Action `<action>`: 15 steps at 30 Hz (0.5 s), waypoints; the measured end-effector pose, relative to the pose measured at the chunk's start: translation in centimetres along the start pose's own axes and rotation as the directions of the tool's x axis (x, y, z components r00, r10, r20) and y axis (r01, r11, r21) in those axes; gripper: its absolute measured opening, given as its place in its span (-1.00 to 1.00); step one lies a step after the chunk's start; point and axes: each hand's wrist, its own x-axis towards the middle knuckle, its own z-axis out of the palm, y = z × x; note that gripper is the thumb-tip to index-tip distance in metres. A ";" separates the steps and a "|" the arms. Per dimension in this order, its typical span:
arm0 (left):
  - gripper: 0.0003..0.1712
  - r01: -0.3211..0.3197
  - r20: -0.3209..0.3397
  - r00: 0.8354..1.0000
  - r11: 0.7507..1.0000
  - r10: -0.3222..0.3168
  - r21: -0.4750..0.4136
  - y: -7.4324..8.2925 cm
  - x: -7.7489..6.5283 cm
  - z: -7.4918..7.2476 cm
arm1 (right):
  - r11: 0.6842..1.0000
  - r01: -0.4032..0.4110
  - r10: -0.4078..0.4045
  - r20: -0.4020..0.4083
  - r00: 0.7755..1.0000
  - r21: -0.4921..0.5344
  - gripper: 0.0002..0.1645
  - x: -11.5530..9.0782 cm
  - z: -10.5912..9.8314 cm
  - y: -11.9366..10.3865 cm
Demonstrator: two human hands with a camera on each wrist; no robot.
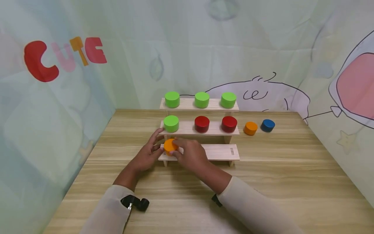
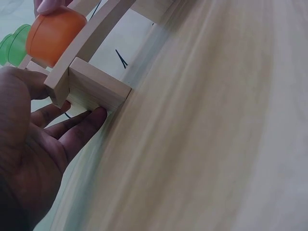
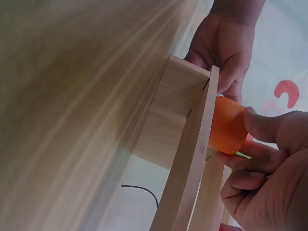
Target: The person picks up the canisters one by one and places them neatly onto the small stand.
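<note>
A short orange cylinder stands on the left end of the lowest step of a three-step wooden rack. My right hand pinches it between thumb and fingers; the right wrist view shows the orange cylinder against the board. At the rack's left end is my left hand, fingers spread. In the left wrist view the left hand has its thumb by the board's end, and its fingertips touch the side support.
Green cylinders line the top step. On the middle step stand a green cylinder and two red cylinders. An orange cylinder and a blue cylinder lie on the table right of the rack. A printed curtain hangs behind.
</note>
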 end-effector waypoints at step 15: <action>-0.08 -0.012 0.005 1.000 1.000 0.012 0.004 0.0 0.1 -0.1 | 0.997 -0.017 0.022 0.074 0.997 -0.074 -0.45 0.0 0.0 -0.4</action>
